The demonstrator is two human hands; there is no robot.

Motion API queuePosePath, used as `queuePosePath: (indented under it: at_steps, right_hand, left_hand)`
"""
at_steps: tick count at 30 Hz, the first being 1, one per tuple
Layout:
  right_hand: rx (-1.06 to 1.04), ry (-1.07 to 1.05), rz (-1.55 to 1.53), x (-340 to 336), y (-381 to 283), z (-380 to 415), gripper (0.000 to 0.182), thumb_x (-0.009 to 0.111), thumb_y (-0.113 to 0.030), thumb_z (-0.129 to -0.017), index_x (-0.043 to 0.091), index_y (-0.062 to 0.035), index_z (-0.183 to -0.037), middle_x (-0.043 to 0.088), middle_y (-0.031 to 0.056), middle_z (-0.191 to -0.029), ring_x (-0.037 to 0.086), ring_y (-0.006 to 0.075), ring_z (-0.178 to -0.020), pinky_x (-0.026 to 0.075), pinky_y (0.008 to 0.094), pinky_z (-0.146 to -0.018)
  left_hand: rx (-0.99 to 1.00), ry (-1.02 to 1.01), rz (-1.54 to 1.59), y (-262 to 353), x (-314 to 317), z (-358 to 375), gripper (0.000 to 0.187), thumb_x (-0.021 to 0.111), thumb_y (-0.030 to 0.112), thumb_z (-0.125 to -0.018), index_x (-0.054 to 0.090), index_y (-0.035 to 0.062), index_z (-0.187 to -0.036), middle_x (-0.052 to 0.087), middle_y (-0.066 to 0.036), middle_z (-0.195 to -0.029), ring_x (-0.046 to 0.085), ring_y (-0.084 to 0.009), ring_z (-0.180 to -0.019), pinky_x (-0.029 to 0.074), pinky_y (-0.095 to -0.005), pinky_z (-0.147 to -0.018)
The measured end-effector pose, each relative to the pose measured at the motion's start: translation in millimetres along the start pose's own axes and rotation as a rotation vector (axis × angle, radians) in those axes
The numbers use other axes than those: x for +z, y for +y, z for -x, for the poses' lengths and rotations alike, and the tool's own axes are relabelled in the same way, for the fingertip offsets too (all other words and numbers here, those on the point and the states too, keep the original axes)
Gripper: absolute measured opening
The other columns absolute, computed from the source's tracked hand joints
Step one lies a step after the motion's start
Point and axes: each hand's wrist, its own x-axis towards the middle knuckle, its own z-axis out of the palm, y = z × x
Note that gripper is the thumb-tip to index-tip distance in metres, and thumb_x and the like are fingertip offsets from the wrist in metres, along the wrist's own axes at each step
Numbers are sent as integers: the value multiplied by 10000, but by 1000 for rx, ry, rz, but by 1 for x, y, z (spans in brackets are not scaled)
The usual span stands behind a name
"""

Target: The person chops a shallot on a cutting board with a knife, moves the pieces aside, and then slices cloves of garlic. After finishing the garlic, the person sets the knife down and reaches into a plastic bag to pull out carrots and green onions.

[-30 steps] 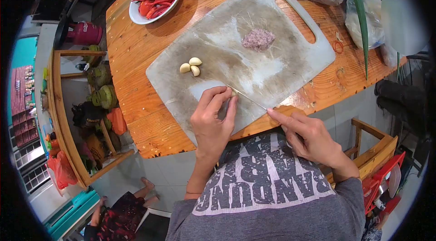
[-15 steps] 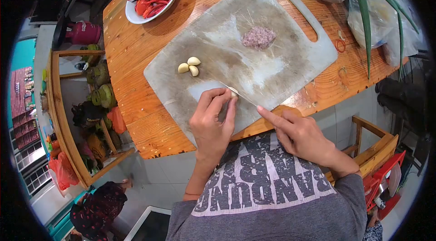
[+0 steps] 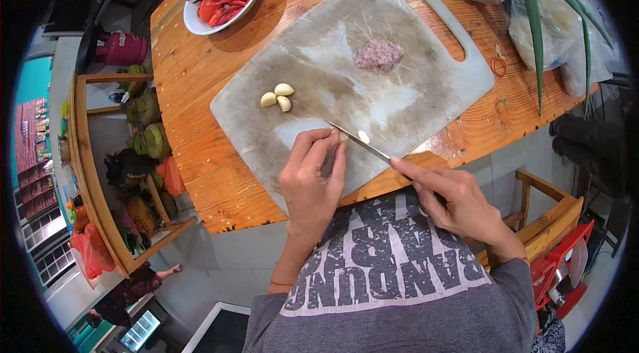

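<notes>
My left hand [image 3: 311, 170] is closed in a pinch at the near edge of the grey-white cutting board [image 3: 313, 53]. Its fingertips hold a garlic clove that is mostly hidden by the fingers and blade. In my right hand [image 3: 459, 201] is a knife [image 3: 371, 148], index finger along its back, the blade against the held clove. A cut piece of garlic [image 3: 363, 137] lies just beyond the blade. Several peeled garlic cloves [image 3: 284, 89] sit grouped to the left, and a mound of finely chopped purple-white shallot or onion [image 3: 379, 55] rests farther back.
At the back left of the wooden table [image 3: 183, 87] stands a white bowl [image 3: 194, 21] of red chillies and tomatoes. Plastic bags [image 3: 546, 33] and green onion leaves [image 3: 531, 13] occupy the right. Red rubber bands [image 3: 498, 68] lie beside the board. Another person [image 3: 133, 290] is at lower left.
A piece of garlic has come off the clove and lies on the far side of the blade. My right hand and the knife have shifted slightly right and nearer to me. My left hand stays put.
</notes>
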Motion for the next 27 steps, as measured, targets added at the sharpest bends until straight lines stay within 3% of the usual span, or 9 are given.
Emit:
queuePosePath:
  at_steps: [3, 6, 9, 18, 27]
  right_hand:
    - [-54, -15, 27, 6, 7, -5, 674, 627, 26, -865, 501, -163, -1500, 627, 140, -787, 624, 307, -656, 505, 424, -630]
    - [-10, -47, 37, 9, 1, -12, 671, 624, 27, -865, 502, -157, -1498, 630, 150, -787, 632, 322, -671, 507, 428, -634]
    - [24, -89, 51, 1, -4, -7, 652, 618, 25, -870, 510, -148, -1490, 630, 152, -785, 639, 332, -683, 510, 430, -637]
    - [88, -47, -134, -7, -1, 9, 608, 592, 62, -871, 554, -106, -1454, 654, 154, -810, 649, 246, -671, 521, 359, -662]
    - [9, -17, -72, 9, 1, -7, 635, 610, 45, -866, 527, -114, -1475, 660, 162, -813, 655, 316, -682, 519, 401, -658]
  left_hand:
    - [-57, -4, 24, 7, -1, -2, 168, 771, -38, -824, 744, -35, -990, 717, -125, -993, 734, -193, -873, 596, -293, -767]
    - [-45, 8, 15, 8, -1, -3, 171, 775, -39, -821, 747, -33, -990, 718, -122, -992, 734, -192, -873, 598, -295, -764]
    - [-51, 30, 34, 5, 1, -1, 178, 777, -39, -819, 752, -27, -995, 718, -118, -989, 732, -187, -867, 598, -292, -761]
    - [-59, 37, 33, 3, 1, 0, 178, 778, -35, -819, 754, -26, -996, 715, -113, -983, 727, -180, -868, 592, -281, -763]
    - [-47, 38, 39, 2, 2, 1, 171, 772, -43, -822, 748, -34, -991, 717, -119, -992, 729, -184, -875, 596, -286, -761]
